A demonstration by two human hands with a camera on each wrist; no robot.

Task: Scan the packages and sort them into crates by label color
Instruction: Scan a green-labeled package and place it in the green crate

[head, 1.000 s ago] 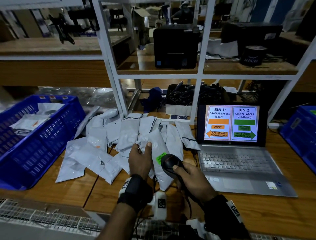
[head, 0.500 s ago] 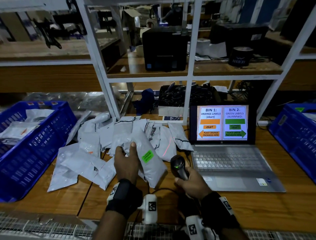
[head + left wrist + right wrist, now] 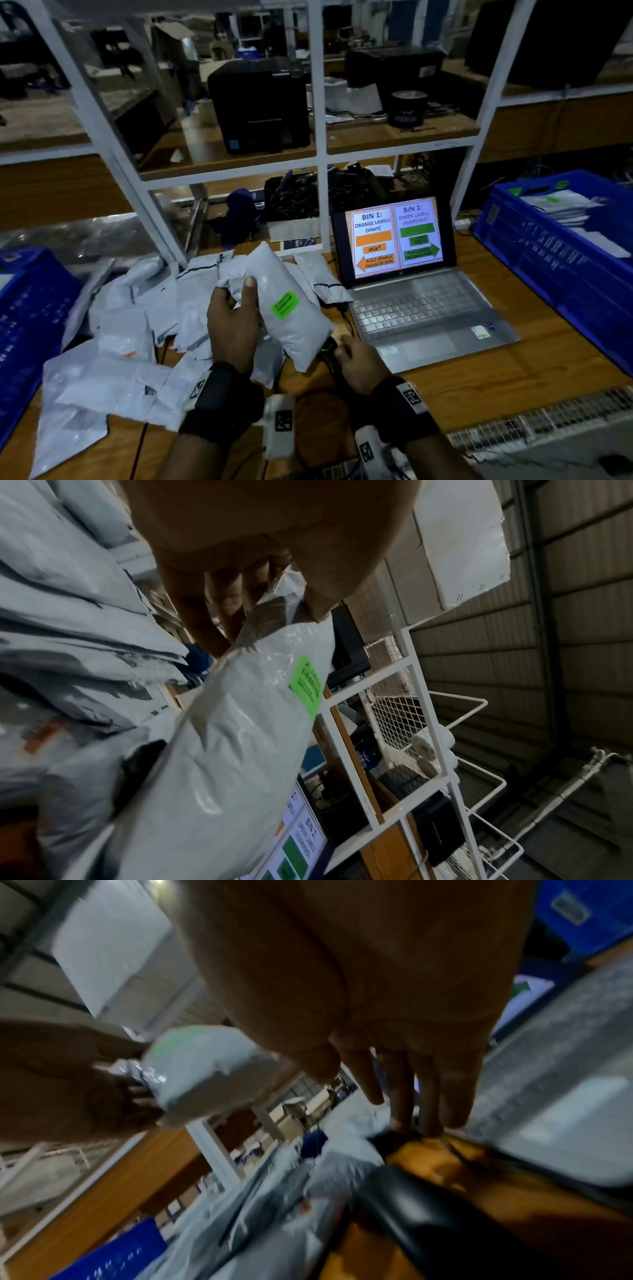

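The left hand grips a plump grey poly package by its crumpled upper end, thumb pressed on the front, holding it tilted above the front middle of the tabletop. The package's plastic is glossy and wrinkled, and a bright green label with black print sits on its upper face. The right hand is down at the scanner just under the package's lower end, fingers extended and their tips touching the black body. More grey packages lie heaped toward the left, beside a blue crate at the left edge; another blue crate stands at the right edge, beyond the laptop.
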